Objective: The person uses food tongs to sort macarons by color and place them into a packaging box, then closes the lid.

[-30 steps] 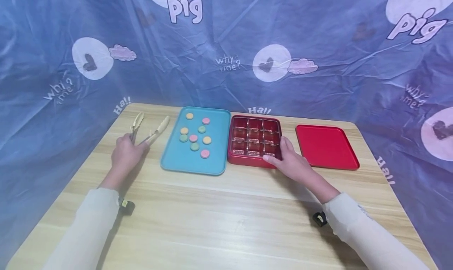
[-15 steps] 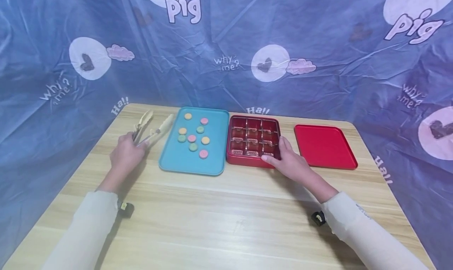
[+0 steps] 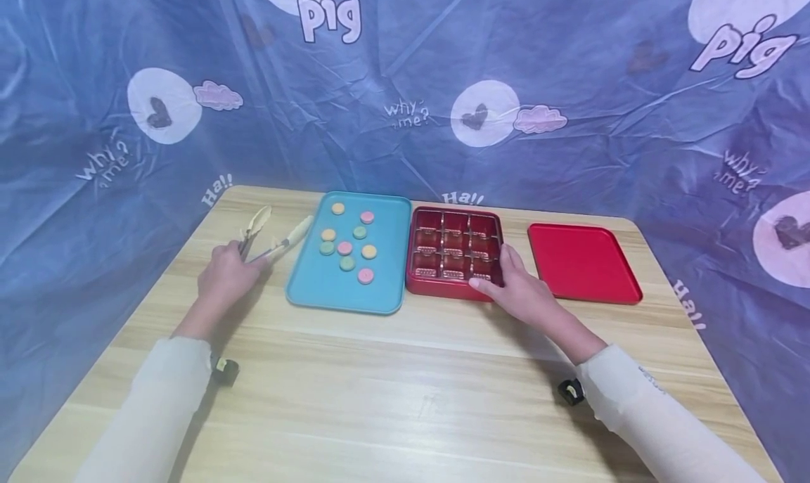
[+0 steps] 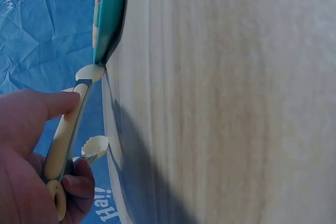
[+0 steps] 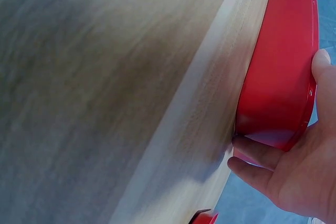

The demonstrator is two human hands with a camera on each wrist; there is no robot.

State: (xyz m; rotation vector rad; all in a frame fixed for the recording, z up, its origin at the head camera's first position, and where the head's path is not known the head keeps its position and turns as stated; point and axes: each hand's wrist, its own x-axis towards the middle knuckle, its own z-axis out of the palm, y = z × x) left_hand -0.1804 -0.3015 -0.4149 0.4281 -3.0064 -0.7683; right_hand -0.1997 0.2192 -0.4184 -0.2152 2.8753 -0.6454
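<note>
My left hand (image 3: 226, 275) grips a pair of tongs (image 3: 297, 231) with cream tips, spread apart. In the left wrist view the thumb lies along the tongs' cream handle (image 4: 64, 137) and fingers curl beneath. One tip is beside the left edge of a blue tray (image 3: 329, 290); in the head view it overlaps that edge, and I cannot tell whether they touch. Several pink, green and yellow macaron-like discs (image 3: 344, 247) lie on the tray. My right hand (image 3: 522, 290) holds the front right corner of a red box (image 3: 436, 286), thumb at the front rim, fingers along the side.
A clear divider (image 3: 455, 242) splits the red box into several compartments, with no discs visible inside. A flat red lid (image 3: 585, 263) lies to its right. All stand on a wooden table (image 3: 405, 391), before a blue printed cloth (image 3: 354, 117).
The tongs have swung right, closer to the blue tray, and their tips have dipped a little in the last half second. My right hand stays on the red box.
</note>
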